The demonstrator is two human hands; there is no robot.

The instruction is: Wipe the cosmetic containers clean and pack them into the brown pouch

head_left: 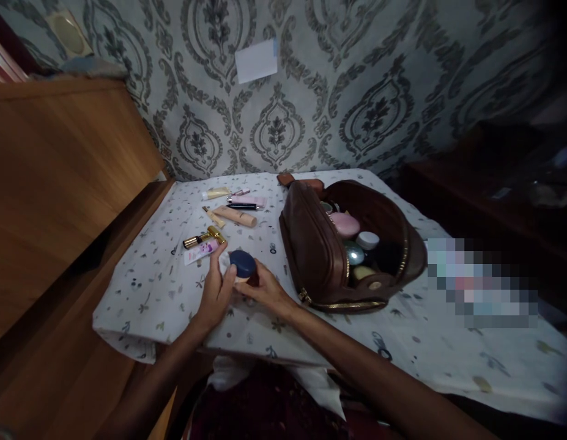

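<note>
A small jar with a dark blue lid [243, 264] is held over the table between both hands. My left hand [216, 294] grips its left side, thumb against the lid's edge. On the right side, the fingers of my right hand [267, 289] close round it. Just beyond my left hand lie a white and purple tube [200, 251] and a gold and black lipstick [197, 240]. To the right of my hands stands a brown toiletry bag [306, 244], unzipped, with a pink rounded item [344, 225], a white-lidded jar [367, 240] and other containers inside.
Farther back lie a beige tube [235, 216], a pink tube [248, 200], a black pen-like item [244, 207] and a cream tube [216, 193]. A patterned white cloth [150, 293] covers the table. A wooden cabinet [72, 146] borders the left; a papered wall [306, 110] rises behind.
</note>
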